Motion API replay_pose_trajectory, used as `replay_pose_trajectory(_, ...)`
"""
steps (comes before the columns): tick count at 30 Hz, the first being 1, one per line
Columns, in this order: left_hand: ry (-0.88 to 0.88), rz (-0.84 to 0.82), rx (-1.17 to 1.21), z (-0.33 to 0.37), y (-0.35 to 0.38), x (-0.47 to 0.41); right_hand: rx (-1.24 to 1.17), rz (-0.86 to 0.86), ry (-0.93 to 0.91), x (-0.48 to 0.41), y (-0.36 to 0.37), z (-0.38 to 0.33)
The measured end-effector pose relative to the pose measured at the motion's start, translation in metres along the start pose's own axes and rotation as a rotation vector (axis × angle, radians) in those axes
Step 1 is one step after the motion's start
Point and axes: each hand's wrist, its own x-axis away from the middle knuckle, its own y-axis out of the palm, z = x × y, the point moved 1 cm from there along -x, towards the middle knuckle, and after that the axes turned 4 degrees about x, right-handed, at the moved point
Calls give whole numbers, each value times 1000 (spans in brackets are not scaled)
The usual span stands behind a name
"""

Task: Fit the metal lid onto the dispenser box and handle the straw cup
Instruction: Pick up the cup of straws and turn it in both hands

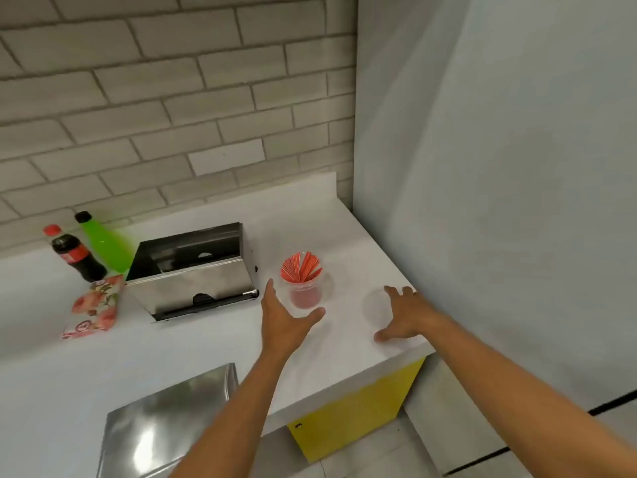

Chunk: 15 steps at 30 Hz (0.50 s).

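A shiny metal dispenser box (193,274) stands open-topped on the white counter (213,343), its dark inside showing. A flat metal lid (162,429) lies at the counter's near edge, bottom left. A clear straw cup (305,291) full of red straws stands right of the box. My left hand (284,317) is open, fingers spread just left of and in front of the cup, not touching it. My right hand (401,313) is spread over a faint clear round lid (374,307) on the counter; I cannot tell whether it touches it.
A cola bottle (77,257) and a green bottle (105,244) stand against the brick wall at the left. A floral packet (94,307) lies before them. A grey wall (499,167) closes the right side. A yellow cabinet (351,422) sits under the counter edge.
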Motion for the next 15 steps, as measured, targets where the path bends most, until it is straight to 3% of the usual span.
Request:
replay_pose_trajectory(4,-15,2,28,-7,5,-26,-60,-29,50,-9,10,-2)
replay_pose_trajectory(15,17,55,160,-16,18,-61,-232,108,46,-45,-7,-22)
